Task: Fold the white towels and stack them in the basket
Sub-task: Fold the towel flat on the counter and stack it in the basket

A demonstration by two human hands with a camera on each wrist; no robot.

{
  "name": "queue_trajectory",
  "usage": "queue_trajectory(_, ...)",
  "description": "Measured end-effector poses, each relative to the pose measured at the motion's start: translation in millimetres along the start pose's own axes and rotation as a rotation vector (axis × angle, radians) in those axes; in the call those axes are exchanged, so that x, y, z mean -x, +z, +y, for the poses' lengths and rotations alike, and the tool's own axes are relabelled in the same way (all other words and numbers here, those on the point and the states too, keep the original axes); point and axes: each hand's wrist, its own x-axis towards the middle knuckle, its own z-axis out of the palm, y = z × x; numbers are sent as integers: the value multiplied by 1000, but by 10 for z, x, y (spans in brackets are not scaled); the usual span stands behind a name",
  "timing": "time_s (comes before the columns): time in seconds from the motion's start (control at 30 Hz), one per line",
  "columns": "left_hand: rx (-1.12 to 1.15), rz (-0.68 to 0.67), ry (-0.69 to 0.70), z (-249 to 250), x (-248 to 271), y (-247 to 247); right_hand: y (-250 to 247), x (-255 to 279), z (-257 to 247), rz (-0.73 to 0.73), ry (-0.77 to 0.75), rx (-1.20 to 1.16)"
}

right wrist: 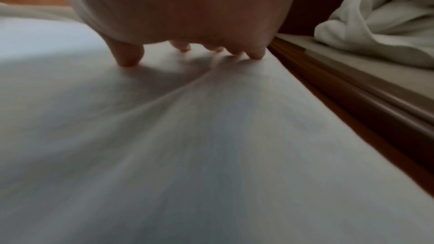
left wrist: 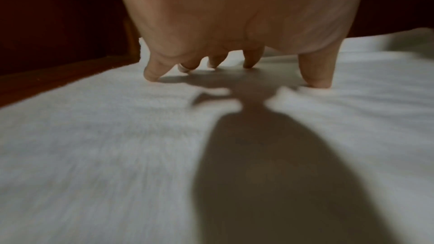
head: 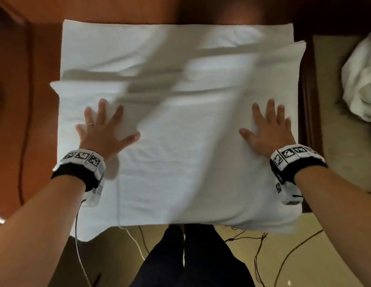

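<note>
white towel point(head: 180, 141) lies spread on the wooden tabletop point(head: 41, 59), part-folded: near layer overlaps the far layer, near edge hangs off the front of the tabletop. left hand point(head: 104, 131) and right hand point(head: 267, 131) both lie flat on top, fingers spread and straight, pressing the cloth, gripping nothing; one hand near each side edge. judged step: smoothing the fold before the next fold; task looks early, as a crumpled pile of towels point(head: 360, 79) sits unfolded on a lower surface to the right and no basket is in view in any pic. risks: (1) overhanging near edge could drag the towel off the front if the palms slide toward the body; (2) folded layer sits skewed vs. the layer under it, far-right corner sticking out past the edge below, so the next fold may come out crooked unless squared; (3) a crease runs from the right hand's fingertips, pressing could set it in. views: head cam alone shows the whole layout, skew and overhang. left wrist cam shows the left fingers point(left wrist: 152, 73) touching down by their tips w/ palm arched, not visible from above. right wrist cam shows the crease and how close the little finger point(right wrist: 256, 54) is to the towel's right edge, w/ the drop beside it. wrist pics blurred, so texture detail n/a.
</note>
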Motion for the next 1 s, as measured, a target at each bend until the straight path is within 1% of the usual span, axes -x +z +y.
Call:
queue_trajectory(0.1, -2, -56, 29, 7, 431, 253, 194, 431, 7, -42, -18, 3)
queue_trajectory(0.17, -8, -104, 43, 15, 755, 461, 387, 782, 37, -99, -33, 7)
queue_trajectory(0.2, -14, -116, 40, 11, 835, 521, 450, 876, 59, -121, -32, 17)
queue_trajectory(0.3, -62, -128, 18, 0, 718, 483, 466, 764, 94, -110, -24, 45)
queue_trajectory(0.4, -100, -52, 33, 23, 348, 302, 323, 371, 72, -1, -36, 66)
queue_trajectory(0.43, -102, -38, 39, 34, 229, 222, 256, 245, 65, 14, -39, 76)
queue_trajectory(0.53, -44, -26, 52, 48, 63, 56, 75, 46, 17, -1, -41, 58)
queue_trajectory(0.6, -13, -15, 64, 32, 215, 107, 76, 173, -26, 9, -33, 33)
queue_trajectory(0.67, -16, -43, 74, 4, 545, 321, 204, 490, -63, 16, -47, 16)
queue_trajectory(0.73, -2, -84, 61, -9, 901, 563, 425, 860, -79, -46, -59, 21)
queue_trajectory(0.8, -26, -97, 29, -24, 1053, 704, 595, 1055, -65, -79, -53, 36)
queue_trajectory(0.9, -93, -82, 6, -45, 893, 706, 630, 960, -60, -49, -33, 40)
queue_trajectory(1.0, -112, -46, 35, -53, 641, 590, 519, 768, -70, -7, -49, 14)
